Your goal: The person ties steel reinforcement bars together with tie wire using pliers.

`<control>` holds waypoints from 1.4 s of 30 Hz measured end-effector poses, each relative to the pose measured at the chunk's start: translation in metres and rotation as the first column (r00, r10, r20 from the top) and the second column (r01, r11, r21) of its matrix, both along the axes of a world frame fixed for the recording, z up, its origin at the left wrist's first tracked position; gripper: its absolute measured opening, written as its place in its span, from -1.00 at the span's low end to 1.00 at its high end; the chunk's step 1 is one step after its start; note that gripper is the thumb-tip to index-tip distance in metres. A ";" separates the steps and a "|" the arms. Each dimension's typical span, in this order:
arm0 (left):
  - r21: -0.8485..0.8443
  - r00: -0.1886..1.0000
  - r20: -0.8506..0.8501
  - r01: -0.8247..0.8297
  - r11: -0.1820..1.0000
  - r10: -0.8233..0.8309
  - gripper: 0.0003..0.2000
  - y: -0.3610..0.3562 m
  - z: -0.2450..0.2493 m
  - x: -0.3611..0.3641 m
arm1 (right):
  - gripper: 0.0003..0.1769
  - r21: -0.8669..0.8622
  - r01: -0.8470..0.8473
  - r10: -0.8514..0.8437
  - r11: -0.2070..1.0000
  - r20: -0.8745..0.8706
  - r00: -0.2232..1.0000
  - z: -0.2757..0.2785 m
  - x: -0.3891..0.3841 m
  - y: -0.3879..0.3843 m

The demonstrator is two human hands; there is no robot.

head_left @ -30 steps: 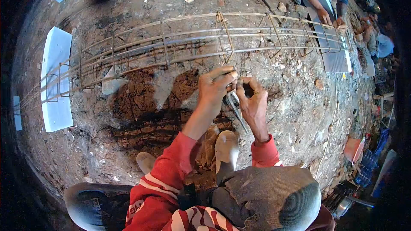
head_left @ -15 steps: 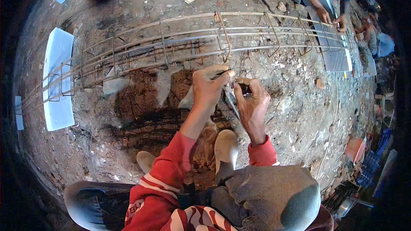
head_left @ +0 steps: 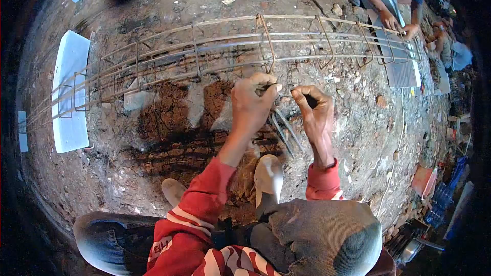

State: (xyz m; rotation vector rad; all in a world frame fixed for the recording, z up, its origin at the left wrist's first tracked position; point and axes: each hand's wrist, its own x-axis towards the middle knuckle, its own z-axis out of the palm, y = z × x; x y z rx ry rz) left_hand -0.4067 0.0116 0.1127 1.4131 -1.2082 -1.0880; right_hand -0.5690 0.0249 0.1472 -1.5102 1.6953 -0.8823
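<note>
A long cage of thin metal bars (head_left: 230, 46) with bent rings runs across the view in front of me. My left hand (head_left: 251, 97) is closed, thumb against fingers, just below the cage's near bar; what it pinches is too small to make out. To its right my right hand (head_left: 316, 107) is closed too, thumb and fingertips together, and anything between them is too small to tell. A pair of pincers (head_left: 286, 133) with two long handles slants down below and between my hands, its head partly hidden by my left hand.
White blocks (head_left: 70, 92) stand under the cage at the left, and a grey-white block (head_left: 401, 64) at the right. A co-worker's hands (head_left: 399, 26) touch the cage's right end. Another person (head_left: 444, 46) is farther right. A red object (head_left: 424, 180) lies at the right.
My right hand has moved right, away from my left hand and the pincers. The pincers' handles now show farther apart. The co-worker's hands have shifted slightly.
</note>
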 end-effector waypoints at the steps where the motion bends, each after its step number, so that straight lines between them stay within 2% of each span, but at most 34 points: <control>1: 0.000 1.000 0.002 -0.001 1.000 0.001 -0.82 -0.001 -0.003 0.004 | -0.84 0.000 -0.001 0.001 1.000 0.002 1.000 -0.008 -0.001 0.003; 3: 0.157 0.909 -0.355 0.290 0.944 -0.220 -0.81 -0.006 -0.008 0.016 | -0.85 -0.099 0.047 -0.034 0.994 0.122 0.992 -0.022 -0.002 0.008; 4: 0.169 0.897 -0.371 0.321 0.932 -0.242 -0.79 -0.008 -0.009 0.019 | -0.88 -0.233 0.028 -0.011 0.972 0.072 0.997 -0.026 -0.001 0.008; 5: 0.171 0.897 -0.369 0.323 0.931 -0.244 -0.79 -0.008 -0.010 0.021 | -0.88 -0.232 0.031 -0.014 0.972 0.074 0.997 -0.025 -0.002 0.010; 7: 0.087 0.859 -0.379 0.403 0.911 -0.344 -0.77 -0.007 -0.009 0.025 | -0.90 -0.258 -0.006 -0.003 0.966 -0.033 0.999 -0.015 -0.003 0.013; 8: 0.087 0.859 -0.380 0.402 0.912 -0.343 -0.77 -0.009 -0.007 0.028 | -0.90 -0.258 -0.008 -0.001 0.966 -0.033 0.999 -0.008 -0.005 0.013; 10: 0.022 0.810 -0.275 0.543 0.839 -0.517 -0.77 -0.013 -0.003 0.034 | -0.92 -0.194 -0.037 0.058 0.980 0.103 0.993 0.004 -0.011 0.012; 11: 0.028 0.814 -0.273 0.540 0.841 -0.513 -0.77 -0.015 0.001 0.035 | -0.92 -0.190 -0.040 0.062 0.981 0.108 0.992 0.010 -0.017 0.009; 13: 0.110 0.684 -0.343 0.710 0.695 -0.644 -0.76 -0.018 0.008 0.032 | -0.86 -0.318 -0.263 0.237 0.911 -0.121 0.964 0.023 -0.033 -0.001; 14: 0.141 0.653 -0.381 0.740 0.657 -0.654 -0.74 -0.020 0.001 0.029 | -0.86 -0.314 -0.267 0.240 0.911 -0.123 0.963 0.036 -0.038 -0.005; 16: 0.070 0.684 -0.320 0.707 0.704 -0.655 -0.74 -0.020 0.002 0.025 | -0.85 -0.297 -0.513 0.333 0.806 -0.489 0.806 0.059 -0.045 -0.013; 17: 0.000 0.718 -0.256 0.670 0.742 -0.647 -0.73 -0.020 0.007 0.023 | -0.85 -0.296 -0.512 0.331 0.806 -0.493 0.805 0.058 -0.046 -0.014; 18: -0.003 0.716 -0.259 0.671 0.742 -0.648 -0.73 -0.019 0.013 0.021 | -0.89 -0.322 -0.462 0.321 0.826 -0.405 0.856 0.055 -0.046 -0.014; 19: 0.016 0.793 -0.071 0.607 0.794 -0.605 -0.76 -0.018 0.019 0.019 | -0.92 -0.344 -0.410 0.309 0.845 -0.312 0.898 0.050 -0.045 -0.015; 20: 0.019 0.837 0.121 0.536 0.844 -0.534 -0.78 -0.017 0.022 0.017 | -0.95 -0.306 -0.319 0.218 0.897 -0.321 0.922 0.040 -0.044 -0.009; 21: 0.017 0.839 0.120 0.533 0.846 -0.531 -0.78 -0.013 0.023 0.013 | -0.95 -0.307 -0.323 0.221 0.895 -0.323 0.920 0.031 -0.043 -0.004; 23: -0.126 0.838 0.469 0.374 0.919 -0.277 -0.84 -0.002 0.021 0.002 | -0.91 -0.161 -0.141 0.127 0.977 -0.095 0.987 0.011 -0.040 0.005; 24: -0.320 0.888 0.432 0.315 0.894 -0.158 -0.87 0.002 0.001 -0.004 | -0.88 -0.088 -0.049 0.052 0.995 0.039 0.998 -0.002 -0.041 0.012; 25: -0.314 0.886 0.433 0.320 0.894 -0.165 -0.87 0.008 0.001 -0.007 | -0.88 -0.082 -0.043 0.047 0.996 0.041 0.998 -0.003 -0.036 0.020; 27: -0.344 0.871 0.486 0.272 0.899 -0.077 -0.89 0.014 0.004 -0.016 | -0.86 0.090 0.164 -0.177 0.982 0.165 0.970 0.002 -0.019 0.034; 29: -0.315 0.850 0.519 0.293 0.903 -0.095 -0.91 0.016 -0.010 -0.021 | -0.82 0.185 0.259 -0.305 0.948 0.288 0.908 -0.020 -0.008 0.048; 31: -0.332 0.867 0.497 0.223 0.916 -0.031 -0.93 0.023 -0.015 -0.024 | -0.84 0.138 0.288 -0.319 0.948 0.401 0.859 -0.033 0.005 0.056; 32: -0.432 0.848 0.530 0.239 0.870 0.030 -0.91 0.022 -0.020 -0.023 | -0.84 0.138 0.294 -0.325 0.946 0.397 0.858 -0.031 0.008 0.058; 33: -0.435 0.850 0.525 0.241 0.867 0.028 -0.91 0.022 -0.023 -0.023 | -0.86 0.196 0.282 -0.341 0.939 0.420 0.841 -0.026 0.010 0.057; 34: -0.361 0.883 0.467 0.229 0.904 -0.037 -0.90 0.020 -0.019 -0.023 | -0.88 0.250 0.266 -0.354 0.931 0.442 0.824 -0.021 0.011 0.055; 35: -0.280 0.911 0.402 0.221 0.934 -0.095 -0.89 0.018 -0.016 -0.020 | -0.88 0.245 0.266 -0.351 0.932 0.441 0.826 -0.022 0.008 0.053; 36: -0.283 0.911 0.402 0.215 0.935 -0.088 -0.89 0.013 -0.017 -0.015 | -0.89 0.183 0.266 -0.320 0.946 0.425 0.847 -0.025 0.004 0.052; 37: -0.017 0.935 0.208 0.297 0.955 -0.288 -0.87 0.005 -0.017 -0.007 | -0.90 0.121 0.259 -0.286 0.958 0.407 0.868 -0.027 -0.001 0.049; 38: 0.227 0.909 -0.041 0.413 0.882 -0.415 -0.86 0.000 -0.017 0.001 | -0.89 0.063 0.221 -0.229 0.973 0.327 0.917 -0.027 -0.006 0.046; 39: 0.229 0.912 -0.040 0.406 0.885 -0.408 -0.86 -0.002 -0.018 0.009 | -0.89 0.065 0.214 -0.223 0.975 0.328 0.918 -0.026 -0.009 0.043; 40: 0.261 0.835 -0.363 0.518 0.815 -0.414 -0.84 -0.004 -0.013 0.016 | -0.90 -0.101 0.137 -0.116 0.985 0.186 0.976 -0.020 -0.012 0.041; 41: 0.246 0.672 -0.648 0.629 0.737 -0.357 -0.81 -0.004 -0.011 0.021 | -0.90 -0.252 0.033 -0.028 0.967 0.024 0.999 -0.017 -0.014 0.038; 42: 0.243 0.599 -0.737 0.667 0.704 -0.313 -0.79 -0.003 -0.011 0.022 | -0.93 -0.347 -0.018 0.013 0.938 -0.018 1.000 -0.015 -0.016 0.033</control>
